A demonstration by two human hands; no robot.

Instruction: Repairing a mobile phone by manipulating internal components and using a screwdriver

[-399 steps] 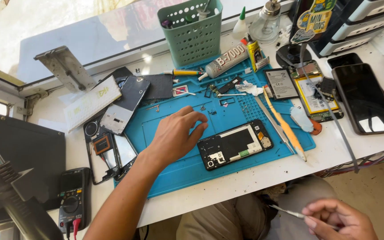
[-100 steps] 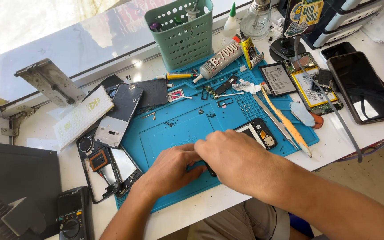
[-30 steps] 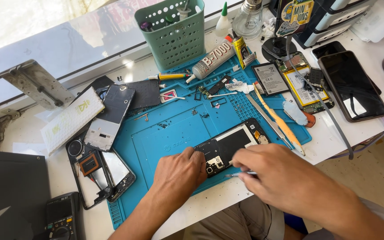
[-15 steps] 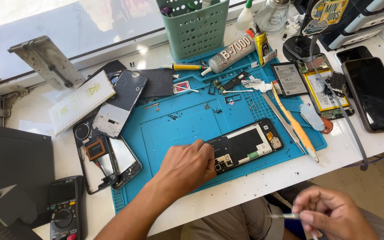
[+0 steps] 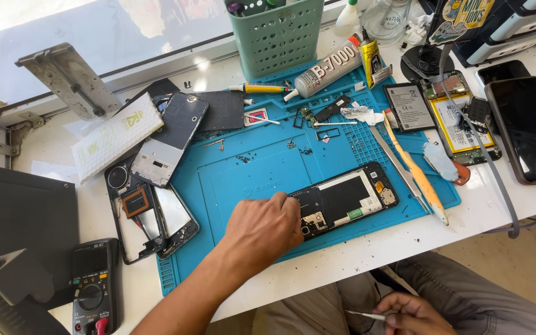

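Left hand [image 5: 262, 228] resting knuckles-up on the blue silicone repair mat [image 5: 249, 167], fingers curled narrow and pressing the near end of the opened black smartphone with exposed circuit board [image 5: 345, 200], which lies slantwise near the mat's front edge. Right hand [image 5: 407, 313] down over the lap, below the white table [image 5: 404, 239], pinched closed around thin metal tweezers [image 5: 362, 316]. Beside the phone to the right, a long orange plastic pry tool [image 5: 414, 170]; behind the mat, a green perforated plastic basket [image 5: 275, 36].

green perforated basket [image 5: 275, 37], grey glue tube [image 5: 327, 67], black multimeter [image 5: 93, 288], orange pry tool [image 5: 414, 170], loose battery [image 5: 408, 107]
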